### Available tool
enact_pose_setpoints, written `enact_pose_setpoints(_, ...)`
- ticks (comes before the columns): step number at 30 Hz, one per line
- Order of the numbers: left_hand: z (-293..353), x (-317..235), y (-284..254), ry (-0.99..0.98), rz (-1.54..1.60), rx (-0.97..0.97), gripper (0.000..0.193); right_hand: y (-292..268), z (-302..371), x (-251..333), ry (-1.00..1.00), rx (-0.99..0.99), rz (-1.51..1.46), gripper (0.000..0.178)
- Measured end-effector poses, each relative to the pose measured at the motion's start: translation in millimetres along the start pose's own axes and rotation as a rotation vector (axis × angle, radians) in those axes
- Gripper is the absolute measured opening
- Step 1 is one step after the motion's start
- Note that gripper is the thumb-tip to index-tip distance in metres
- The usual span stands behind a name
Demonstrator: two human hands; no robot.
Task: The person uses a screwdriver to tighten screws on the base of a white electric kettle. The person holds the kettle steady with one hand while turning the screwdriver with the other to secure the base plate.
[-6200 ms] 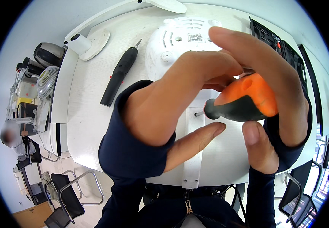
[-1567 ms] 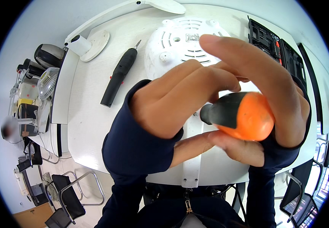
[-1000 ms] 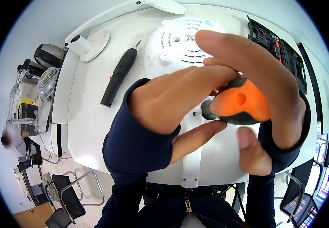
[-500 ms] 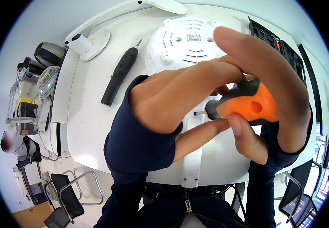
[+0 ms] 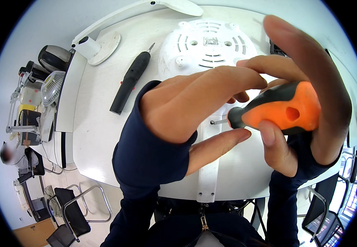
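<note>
Head — hands (image 5: pixel 178 107) around screwdriver (image 5: pixel 269 113); bar (image 5: pixel 208 179) reaches table edge (image 5: pixel 244 197).

- Bright, whitish light is filling the room; panes (image 5: pixel 352 201) at far right are glowing.
- Glare is whitening the tabletop (image 5: pixel 95 172) at lower left.
- The right hand (image 5: pixel 333 103) is partly falling into shade.
- The screwdriver (image 5: pixel 283 110) is showing fairly sharply.
- Fisheye distortion is bending edges; black is swallowing the corners.

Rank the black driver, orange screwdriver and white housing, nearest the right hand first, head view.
1. Orange screwdriver: in the right hand.
2. White housing: beyond, to the hand's left.
3. Black driver: farther left, on the table.
</note>
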State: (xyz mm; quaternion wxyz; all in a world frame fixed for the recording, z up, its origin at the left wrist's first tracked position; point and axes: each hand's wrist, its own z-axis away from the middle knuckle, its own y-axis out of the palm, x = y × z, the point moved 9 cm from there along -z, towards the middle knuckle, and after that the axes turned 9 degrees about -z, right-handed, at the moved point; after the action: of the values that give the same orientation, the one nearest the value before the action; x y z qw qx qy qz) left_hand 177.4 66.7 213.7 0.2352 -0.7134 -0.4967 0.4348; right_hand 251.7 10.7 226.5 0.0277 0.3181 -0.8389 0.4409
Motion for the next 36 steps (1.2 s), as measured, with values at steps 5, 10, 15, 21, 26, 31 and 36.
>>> enact_pose_setpoints(5, 1, 5, 1, -0.027, 0.045, 0.021, 0.053, -6, 1, 0, 0.074, 0.031, 0.039, 0.074)
enact_pose_setpoints(10, 0, 11, 6, -0.087, 0.140, 0.051, 0.047, -9, 3, -3, 0.020, -0.014, 0.020, 0.074)
enact_pose_setpoints(15, 1, 10, 4, -0.034, 0.085, 0.064, 0.046, -8, 1, -5, 0.002, -0.030, 0.005, 0.073)
enact_pose_setpoints(21, 1, 10, 3, 0.000, 0.069, 0.056, 0.045, -7, 0, -5, -0.008, -0.047, -0.005, 0.072)
enact_pose_setpoints(26, 2, 11, 3, 0.002, 0.067, 0.063, 0.045, -6, -1, -6, -0.018, -0.058, -0.011, 0.072)
enact_pose_setpoints(31, 1, 11, 3, -0.001, 0.075, 0.048, 0.045, -5, 0, -7, -0.020, -0.069, -0.011, 0.071)
enact_pose_setpoints(36, 2, 12, 2, -0.075, 0.097, 0.061, 0.044, -4, -2, -6, -0.026, -0.076, -0.019, 0.070)
